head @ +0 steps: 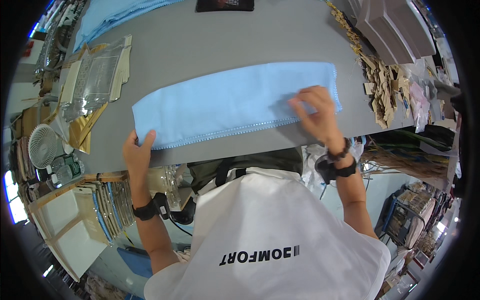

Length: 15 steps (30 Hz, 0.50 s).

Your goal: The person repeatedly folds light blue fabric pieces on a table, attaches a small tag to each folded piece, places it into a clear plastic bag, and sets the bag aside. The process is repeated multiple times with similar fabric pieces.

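A light blue cloth (225,99), folded into a long strip with stitched edging along its near side and right end, lies on the grey table (285,33). At its near left corner, my left hand (139,150) pinches the fabric, thumb on top and fingers beneath. Over the right part of the strip is my right hand (317,112), slightly blurred, its thumb and fingers apart with nothing visible between them. A shadow falls on the cloth beside the right fingertips; whether they touch it is unclear.
More blue cloths (120,18) are stacked at the far left, above clear plastic packaging (95,80). A white fan (42,146) and plastic bottles (69,170) stand at the left edge. Cardboard tags (382,90) and grey boxes (390,30) occupy the right; a black device (225,5) lies at the back.
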Each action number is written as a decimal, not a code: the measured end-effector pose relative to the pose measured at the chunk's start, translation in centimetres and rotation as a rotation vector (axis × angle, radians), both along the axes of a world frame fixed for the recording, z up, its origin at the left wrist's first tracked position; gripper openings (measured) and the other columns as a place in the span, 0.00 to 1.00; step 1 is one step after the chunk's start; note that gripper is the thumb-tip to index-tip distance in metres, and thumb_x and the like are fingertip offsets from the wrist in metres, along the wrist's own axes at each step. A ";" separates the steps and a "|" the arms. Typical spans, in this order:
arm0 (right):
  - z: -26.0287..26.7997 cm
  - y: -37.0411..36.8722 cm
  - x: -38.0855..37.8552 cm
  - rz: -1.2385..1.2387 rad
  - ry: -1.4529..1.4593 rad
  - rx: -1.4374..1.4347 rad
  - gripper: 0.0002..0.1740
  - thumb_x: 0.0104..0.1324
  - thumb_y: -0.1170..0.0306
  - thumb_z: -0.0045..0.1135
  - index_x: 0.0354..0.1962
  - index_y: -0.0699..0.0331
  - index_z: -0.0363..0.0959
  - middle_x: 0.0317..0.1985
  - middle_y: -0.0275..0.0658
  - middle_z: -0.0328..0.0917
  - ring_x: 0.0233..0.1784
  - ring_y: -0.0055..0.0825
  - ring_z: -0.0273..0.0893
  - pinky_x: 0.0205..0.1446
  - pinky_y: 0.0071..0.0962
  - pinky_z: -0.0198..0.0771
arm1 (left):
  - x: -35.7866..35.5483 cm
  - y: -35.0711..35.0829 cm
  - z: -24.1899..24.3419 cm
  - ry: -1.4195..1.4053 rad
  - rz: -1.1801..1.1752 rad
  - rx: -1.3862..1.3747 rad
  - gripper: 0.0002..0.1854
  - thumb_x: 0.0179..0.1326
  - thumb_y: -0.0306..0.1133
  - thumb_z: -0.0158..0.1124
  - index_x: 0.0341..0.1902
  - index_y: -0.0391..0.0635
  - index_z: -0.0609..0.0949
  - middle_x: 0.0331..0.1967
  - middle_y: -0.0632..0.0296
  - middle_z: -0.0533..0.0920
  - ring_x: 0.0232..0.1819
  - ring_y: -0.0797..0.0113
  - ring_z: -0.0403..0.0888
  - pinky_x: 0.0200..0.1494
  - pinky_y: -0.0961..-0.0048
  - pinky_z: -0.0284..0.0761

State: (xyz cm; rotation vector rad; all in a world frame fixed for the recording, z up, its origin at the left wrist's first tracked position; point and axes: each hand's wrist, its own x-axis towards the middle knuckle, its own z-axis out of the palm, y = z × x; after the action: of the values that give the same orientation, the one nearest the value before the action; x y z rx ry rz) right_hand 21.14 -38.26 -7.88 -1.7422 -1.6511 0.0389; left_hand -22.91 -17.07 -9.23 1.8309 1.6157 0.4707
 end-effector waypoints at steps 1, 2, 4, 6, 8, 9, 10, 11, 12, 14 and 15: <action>-0.4 1.4 -2.5 0.062 0.026 0.001 0.10 0.63 0.68 0.75 0.40 0.59 0.84 0.43 0.37 0.84 0.44 0.38 0.79 0.54 0.38 0.71 | 0.4 0.3 -0.1 -0.151 0.025 0.016 0.19 0.60 0.39 0.79 0.48 0.38 0.86 0.25 0.65 0.76 0.30 0.72 0.73 0.38 0.70 0.72; -0.8 2.5 -4.8 0.152 -0.028 0.029 0.10 0.63 0.67 0.75 0.40 0.59 0.84 0.43 0.36 0.84 0.46 0.37 0.79 0.54 0.37 0.71 | 0.5 0.6 0.0 -0.345 -0.014 0.026 0.19 0.61 0.40 0.78 0.46 0.37 0.86 0.23 0.65 0.76 0.29 0.72 0.73 0.38 0.70 0.73; -1.2 4.3 -7.8 0.234 -0.086 -0.003 0.12 0.62 0.67 0.75 0.42 0.58 0.85 0.45 0.35 0.84 0.48 0.35 0.78 0.54 0.36 0.71 | 0.8 0.8 -0.1 -0.261 0.023 0.010 0.18 0.64 0.39 0.76 0.45 0.36 0.85 0.28 0.68 0.77 0.32 0.74 0.73 0.40 0.72 0.71; -1.4 5.5 -9.0 0.266 -0.107 -0.030 0.15 0.60 0.67 0.77 0.44 0.57 0.87 0.49 0.34 0.85 0.49 0.35 0.79 0.53 0.35 0.71 | 0.9 0.7 -0.2 -0.155 0.000 0.017 0.18 0.64 0.39 0.75 0.46 0.34 0.85 0.31 0.67 0.79 0.35 0.74 0.74 0.42 0.73 0.72; -1.3 5.9 -8.7 0.259 -0.038 -0.036 0.16 0.60 0.67 0.77 0.46 0.56 0.87 0.52 0.33 0.84 0.50 0.33 0.78 0.53 0.34 0.71 | 0.9 0.5 -0.3 0.022 0.022 0.044 0.21 0.61 0.39 0.76 0.48 0.33 0.85 0.33 0.61 0.82 0.37 0.71 0.78 0.45 0.72 0.75; -1.2 5.8 -8.4 0.262 -0.009 -0.040 0.16 0.60 0.67 0.76 0.47 0.56 0.87 0.53 0.32 0.83 0.51 0.33 0.78 0.53 0.34 0.71 | 0.8 0.4 -0.3 -0.001 -0.019 0.059 0.21 0.61 0.39 0.76 0.48 0.33 0.85 0.35 0.61 0.82 0.38 0.71 0.78 0.45 0.72 0.75; -1.1 5.6 -8.2 0.293 0.012 -0.031 0.15 0.60 0.68 0.76 0.46 0.56 0.87 0.53 0.32 0.83 0.51 0.32 0.78 0.53 0.34 0.71 | 0.8 0.2 -0.4 -0.024 -0.020 0.079 0.20 0.61 0.38 0.76 0.47 0.33 0.85 0.36 0.60 0.82 0.39 0.71 0.78 0.46 0.72 0.74; -1.1 5.2 -7.9 0.318 0.035 -0.019 0.14 0.60 0.68 0.76 0.45 0.56 0.87 0.53 0.32 0.83 0.51 0.32 0.78 0.52 0.34 0.70 | 0.8 0.2 -0.4 -0.078 -0.038 0.093 0.20 0.61 0.38 0.75 0.47 0.32 0.85 0.38 0.60 0.82 0.40 0.71 0.78 0.47 0.72 0.74; -1.2 4.8 -7.9 0.325 0.075 -0.004 0.13 0.61 0.68 0.76 0.44 0.56 0.87 0.53 0.32 0.83 0.51 0.32 0.78 0.52 0.34 0.70 | 0.7 0.2 -0.4 -0.067 -0.018 0.084 0.20 0.62 0.39 0.75 0.47 0.33 0.85 0.38 0.60 0.82 0.40 0.71 0.78 0.47 0.71 0.74; -1.5 4.1 -8.5 0.380 -0.066 -0.040 0.11 0.61 0.67 0.75 0.42 0.57 0.86 0.52 0.31 0.82 0.51 0.31 0.77 0.52 0.34 0.69 | 0.6 0.2 -0.4 -0.162 -0.043 0.065 0.20 0.63 0.39 0.73 0.47 0.33 0.85 0.38 0.60 0.82 0.42 0.71 0.78 0.49 0.70 0.74; -1.7 3.8 -8.9 0.411 -0.141 -0.055 0.11 0.62 0.67 0.75 0.41 0.57 0.86 0.51 0.30 0.81 0.51 0.31 0.76 0.52 0.35 0.69 | 0.5 0.2 -0.3 -0.154 -0.002 0.010 0.20 0.63 0.39 0.73 0.49 0.33 0.85 0.39 0.60 0.83 0.43 0.71 0.78 0.49 0.70 0.74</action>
State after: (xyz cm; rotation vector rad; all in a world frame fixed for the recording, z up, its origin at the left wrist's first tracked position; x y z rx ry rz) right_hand 12.23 -34.46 -9.55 -1.4441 -2.1072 0.1563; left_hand -22.37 -16.82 -9.54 1.7582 1.5105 0.6043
